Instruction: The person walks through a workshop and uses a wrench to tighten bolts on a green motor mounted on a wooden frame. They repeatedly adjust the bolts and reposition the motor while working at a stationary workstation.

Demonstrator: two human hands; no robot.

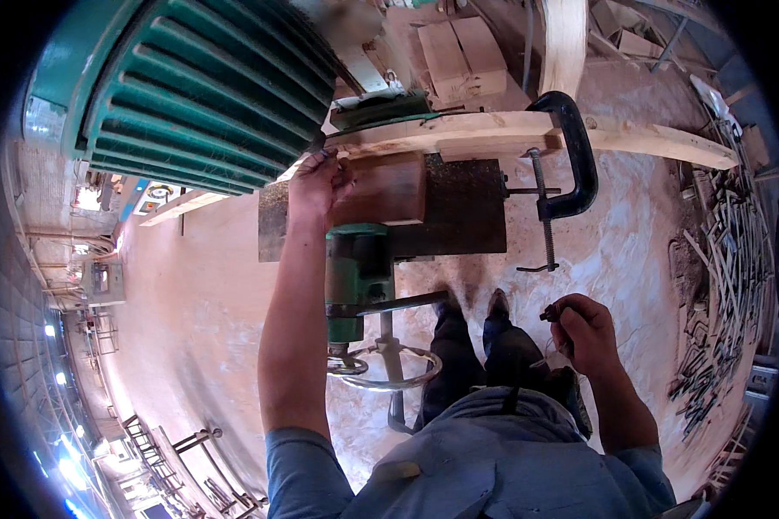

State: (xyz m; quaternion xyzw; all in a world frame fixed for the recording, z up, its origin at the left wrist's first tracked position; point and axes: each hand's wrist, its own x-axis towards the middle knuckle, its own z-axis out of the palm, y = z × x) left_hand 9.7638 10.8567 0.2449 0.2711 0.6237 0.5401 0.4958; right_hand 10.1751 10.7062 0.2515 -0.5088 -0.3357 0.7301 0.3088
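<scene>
A reddish-brown wooden block (389, 189) lies on the dark machine table (466, 208), along a long pale wooden beam (485, 128). My left hand (318, 186) reaches up to the left end of the block, its fingers curled at that end beside the big green ribbed motor housing (208, 95). The housing hides what is just beyond the fingertips. Off to the right, below the table, my right hand (584, 333) is closed in a fist. From it sticks a small dark object (550, 312), too small to name.
A black C-clamp (584, 164) grips the beam at the right, its screw hanging down. Under the table stand a green machine column (344, 268), a lever (404, 303) and a metal handwheel (415, 381). Thin wood offcuts (727, 268) pile up at far right; cardboard boxes (463, 56) stand behind.
</scene>
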